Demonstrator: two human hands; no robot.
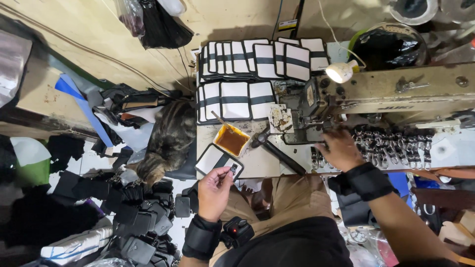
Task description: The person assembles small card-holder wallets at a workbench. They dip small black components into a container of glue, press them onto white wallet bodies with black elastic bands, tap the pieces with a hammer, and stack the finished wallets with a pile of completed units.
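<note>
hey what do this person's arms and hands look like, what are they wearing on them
Both hands are bare, no gloves. The left hand has a wide black padded wrist band below it; the right hand has a matching black wrist band. No sleeves cover the forearms.

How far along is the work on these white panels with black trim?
Looks done: stacked white panels at the table's back. In hand: the left hand pinches a small black buckle over one panel; the right hand is at the sewing machine. Left: many metal clips lie unused.
</note>
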